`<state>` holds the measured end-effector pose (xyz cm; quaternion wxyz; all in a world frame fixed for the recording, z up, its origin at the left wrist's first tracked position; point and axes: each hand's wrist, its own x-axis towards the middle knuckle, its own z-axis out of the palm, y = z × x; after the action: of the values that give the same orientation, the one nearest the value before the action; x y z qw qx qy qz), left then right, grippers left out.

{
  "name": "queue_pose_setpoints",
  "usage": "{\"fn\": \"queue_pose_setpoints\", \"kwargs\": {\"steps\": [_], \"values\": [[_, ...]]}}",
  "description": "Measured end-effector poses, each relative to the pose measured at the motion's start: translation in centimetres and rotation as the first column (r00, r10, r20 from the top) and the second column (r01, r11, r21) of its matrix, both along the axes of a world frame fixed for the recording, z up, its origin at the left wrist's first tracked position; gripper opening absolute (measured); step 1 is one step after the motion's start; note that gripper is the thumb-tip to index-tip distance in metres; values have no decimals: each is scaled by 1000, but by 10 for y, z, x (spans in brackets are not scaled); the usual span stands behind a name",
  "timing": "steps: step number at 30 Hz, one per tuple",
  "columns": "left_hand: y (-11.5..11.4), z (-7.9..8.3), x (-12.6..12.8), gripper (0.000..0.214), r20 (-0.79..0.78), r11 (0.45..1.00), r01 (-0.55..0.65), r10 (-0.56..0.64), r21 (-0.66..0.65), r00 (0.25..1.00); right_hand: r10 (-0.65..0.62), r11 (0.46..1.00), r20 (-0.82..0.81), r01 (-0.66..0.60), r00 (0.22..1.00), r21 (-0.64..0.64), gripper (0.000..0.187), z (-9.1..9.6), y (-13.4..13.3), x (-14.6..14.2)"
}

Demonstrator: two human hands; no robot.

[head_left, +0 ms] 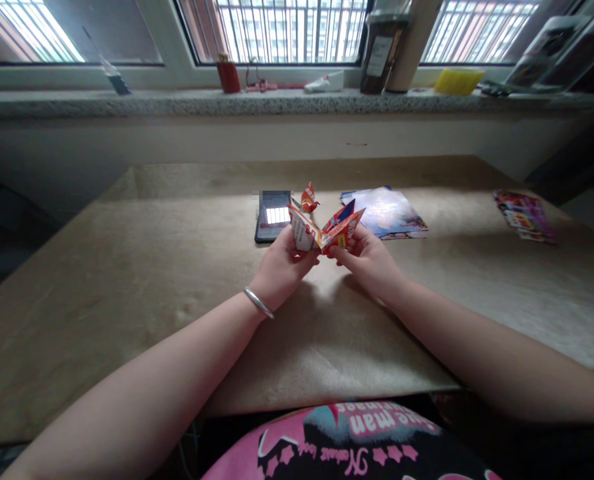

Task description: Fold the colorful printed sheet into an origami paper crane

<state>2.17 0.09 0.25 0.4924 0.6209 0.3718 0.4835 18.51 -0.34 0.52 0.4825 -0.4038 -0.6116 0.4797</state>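
Note:
A folded piece of printed paper [325,230], red, orange and white, is held up above the brown table [141,280]. My left hand [280,267], with a silver bangle on its wrist, pinches the paper's left flap. My right hand [369,259] pinches its right flap. Both hands are closed on the paper and almost touch each other. Just behind them a small finished paper figure [309,198] stands on the table next to a phone [273,217] with a lit screen.
A stack of printed sheets [387,212] lies right of the phone, and another colourful sheet [525,215] lies near the table's right edge. The stone window sill [277,101] holds a red cup [228,75], a dark jar [381,50] and a yellow item [459,81].

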Motion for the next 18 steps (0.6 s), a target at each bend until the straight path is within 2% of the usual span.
{"fn": "queue_pose_setpoints", "kwargs": {"steps": [7,12,18], "values": [[1,-3,0,25,-62,999,17,-15,42,998,22,999,39,-24,999,42,22,-3,1,2],[1,-2,0,29,7,997,74,-74,-10,997,39,997,87,-45,995,65,27,-8,2,3],[1,-1,-1,28,-26,999,43,-43,-7,999,3,1000,76,-4,997,13,28,-11,4,6]]}}
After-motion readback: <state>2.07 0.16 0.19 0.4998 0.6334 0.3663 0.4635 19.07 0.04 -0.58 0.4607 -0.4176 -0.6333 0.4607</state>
